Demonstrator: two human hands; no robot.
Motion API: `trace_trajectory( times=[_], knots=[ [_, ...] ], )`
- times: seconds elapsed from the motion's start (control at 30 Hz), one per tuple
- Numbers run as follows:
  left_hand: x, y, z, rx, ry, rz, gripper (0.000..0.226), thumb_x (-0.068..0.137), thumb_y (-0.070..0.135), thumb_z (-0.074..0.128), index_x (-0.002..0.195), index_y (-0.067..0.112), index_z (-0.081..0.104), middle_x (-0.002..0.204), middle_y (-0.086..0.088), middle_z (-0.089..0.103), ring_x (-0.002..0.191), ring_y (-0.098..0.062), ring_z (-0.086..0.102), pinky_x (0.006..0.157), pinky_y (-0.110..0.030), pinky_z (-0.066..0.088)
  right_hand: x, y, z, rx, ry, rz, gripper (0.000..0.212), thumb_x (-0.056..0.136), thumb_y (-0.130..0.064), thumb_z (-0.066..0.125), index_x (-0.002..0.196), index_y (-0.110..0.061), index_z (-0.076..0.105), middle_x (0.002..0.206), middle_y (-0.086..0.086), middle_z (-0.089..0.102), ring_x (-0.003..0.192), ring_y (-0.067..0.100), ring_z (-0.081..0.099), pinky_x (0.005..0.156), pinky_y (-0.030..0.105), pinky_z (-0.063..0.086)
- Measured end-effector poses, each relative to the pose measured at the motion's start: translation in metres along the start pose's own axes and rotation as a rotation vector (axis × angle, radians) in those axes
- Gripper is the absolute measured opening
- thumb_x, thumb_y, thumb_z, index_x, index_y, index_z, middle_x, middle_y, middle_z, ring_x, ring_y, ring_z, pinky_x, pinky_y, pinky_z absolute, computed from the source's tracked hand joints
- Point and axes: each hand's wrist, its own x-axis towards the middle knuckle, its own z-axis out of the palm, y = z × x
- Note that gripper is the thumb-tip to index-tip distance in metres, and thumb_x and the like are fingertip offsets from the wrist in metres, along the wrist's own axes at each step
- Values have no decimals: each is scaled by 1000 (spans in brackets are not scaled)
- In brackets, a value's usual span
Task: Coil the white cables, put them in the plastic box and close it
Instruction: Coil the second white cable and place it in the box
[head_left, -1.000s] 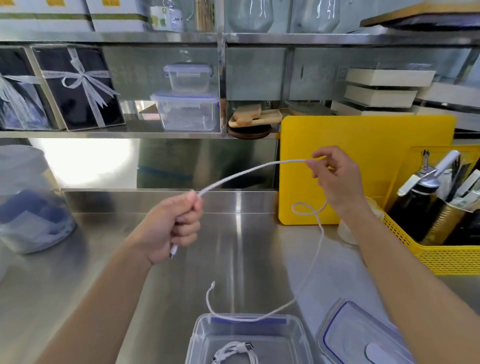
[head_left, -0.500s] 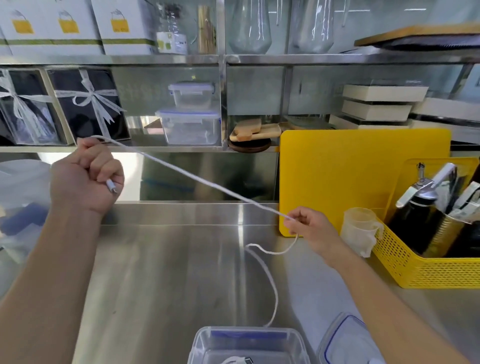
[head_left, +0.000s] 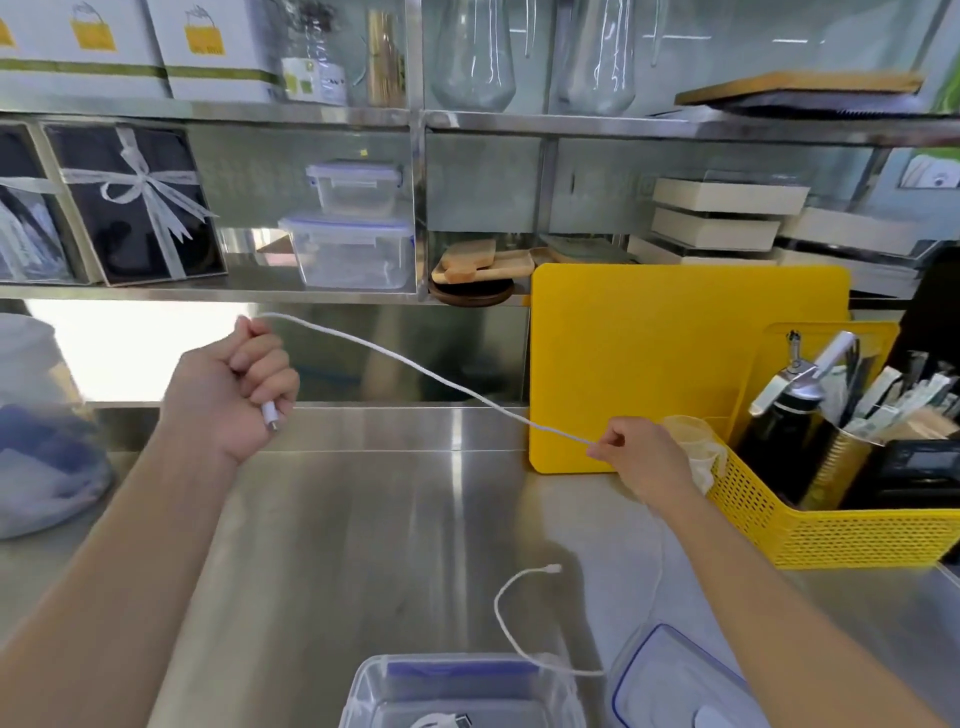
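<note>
1. The left hand (head_left: 228, 389) sits left of centre in the frame, raised above the steel tabletop (head_left: 363, 545). Its fingers (head_left: 260, 358) are curled into a fist around 1 end of a white cable (head_left: 415, 369), and the cable's plug pokes out below the fist.
2. From the top of that fist the cable runs in a long shallow line down and to the right, across the middle of the frame, to the right hand (head_left: 649, 460).
3. The right hand is low at centre right, in front of the yellow cutting board (head_left: 675, 353) that stands against the back wall. Its fingers pinch the cable narrowly between thumb and fingertips.
4. Below the right hand the cable drops past the forearm, faint against the steel, then curves along the far rim of the clear plastic box (head_left: 462, 691) at the bottom centre. Its free end loops up on the tabletop, with the small connector lying just above the loop.
5. The box is open; another white cable lies inside it, only partly in view at the bottom edge.
6. The box's lid (head_left: 670, 680) lies flat just beside it at lower right.
7. A yellow perforated basket (head_left: 841, 535) holding utensils stands at the right edge.
</note>
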Motion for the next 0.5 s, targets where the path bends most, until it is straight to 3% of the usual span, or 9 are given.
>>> trace_trajectory(
  times=[0.07,0.1,0.17,0.27,0.4,0.5],
  knots=[
    [-1,-23,7,42,30,-55,26,85,21,44,61,17,52,38,6,31,38,-6,10,31,-15,17,-4,4,3,-183,-74,7,11,82,-26,65,90,-19,64,104,7,66,94,26,59,77,39,46],
    [0,-33,10,50,36,-84,28,89,22,42,62,17,51,39,7,31,36,-6,11,31,-15,16,-4,2,7,-198,-83,-23,25,82,-26,65,105,-19,61,116,7,62,104,26,56,84,41,46],
    [1,-53,18,88,35,-146,32,95,24,38,66,16,49,40,7,30,30,-5,21,30,-15,17,-9,-13,11,-49,-75,-112,48,80,-27,67,124,-19,50,130,6,52,119,23,48,97,42,40],
    [1,-80,36,191,-15,-217,32,99,24,34,70,15,46,40,8,30,28,-4,24,27,-15,18,-22,-49,10,327,-141,-259,63,81,-25,68,136,-26,36,141,-4,41,126,6,37,100,26,31],
    [-5,-103,58,311,-140,-330,32,99,24,34,71,14,46,38,8,29,27,-3,23,28,-15,18,-30,-89,12,547,-283,-381,70,83,-31,64,139,-37,22,143,-11,35,127,1,29,102,26,25],
    [-13,-104,68,275,-245,-377,29,95,24,38,70,14,48,38,7,30,30,-4,16,29,-14,17,-32,-104,18,575,-270,-421,48,87,-30,58,130,-26,35,122,-6,52,117,9,45,101,32,38]
  ],
)
